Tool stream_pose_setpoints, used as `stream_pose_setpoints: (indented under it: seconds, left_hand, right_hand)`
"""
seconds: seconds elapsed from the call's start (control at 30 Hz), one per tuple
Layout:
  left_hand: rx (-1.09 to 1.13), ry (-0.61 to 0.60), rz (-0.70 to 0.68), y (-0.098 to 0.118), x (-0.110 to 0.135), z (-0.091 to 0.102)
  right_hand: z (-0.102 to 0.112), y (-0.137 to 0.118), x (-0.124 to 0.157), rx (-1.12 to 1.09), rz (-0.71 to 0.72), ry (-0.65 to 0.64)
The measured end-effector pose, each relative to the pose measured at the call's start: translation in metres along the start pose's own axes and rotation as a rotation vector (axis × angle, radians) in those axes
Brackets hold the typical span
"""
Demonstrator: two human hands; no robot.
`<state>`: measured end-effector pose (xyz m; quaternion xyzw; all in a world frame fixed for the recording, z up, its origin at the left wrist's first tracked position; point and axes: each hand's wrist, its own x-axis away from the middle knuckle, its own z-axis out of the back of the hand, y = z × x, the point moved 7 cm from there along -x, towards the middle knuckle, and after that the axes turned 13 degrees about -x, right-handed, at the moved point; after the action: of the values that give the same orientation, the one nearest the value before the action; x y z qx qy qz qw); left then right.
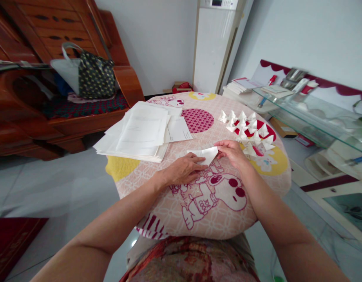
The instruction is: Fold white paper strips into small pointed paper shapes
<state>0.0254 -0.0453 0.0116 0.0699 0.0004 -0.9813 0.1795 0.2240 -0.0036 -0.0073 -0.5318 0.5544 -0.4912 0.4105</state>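
Note:
A small folded piece of white paper (209,154) lies on the cloth-covered table in front of me. My left hand (185,168) rests on its left part, fingers stretched out and lying flat over it. At the paper's right corner, my right hand (231,152) pinches the edge between thumb and fingers. Several small folded white paper shapes with pointed tips (252,125) stand in rows beyond my right hand. To the left of the folded piece is a loose stack of white paper sheets (144,127), some with faint print.
The round table's patterned cloth (175,211) has cartoon figures. On the right stands a glass-topped shelf (316,113) with papers, cups and metal containers. A wooden bench (122,78) with a dark patterned bag (95,74) is at the left. A tall white appliance (213,47) stands behind.

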Motion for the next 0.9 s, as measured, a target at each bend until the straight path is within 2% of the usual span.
stream_pose_setpoints:
  seconds: [0.47,0.9]
  left_hand:
    - [0.006,0.013,0.006,-0.0001,0.0005,0.0008]
    - [-0.026,0.015,-0.009,0.0010,0.0000,0.0005]
  right_hand:
    - [-0.0013,0.0037,-0.0018,-0.033,-0.027,0.015]
    - [-0.0022,0.0038,-0.0060,-0.082,-0.108,0.006]
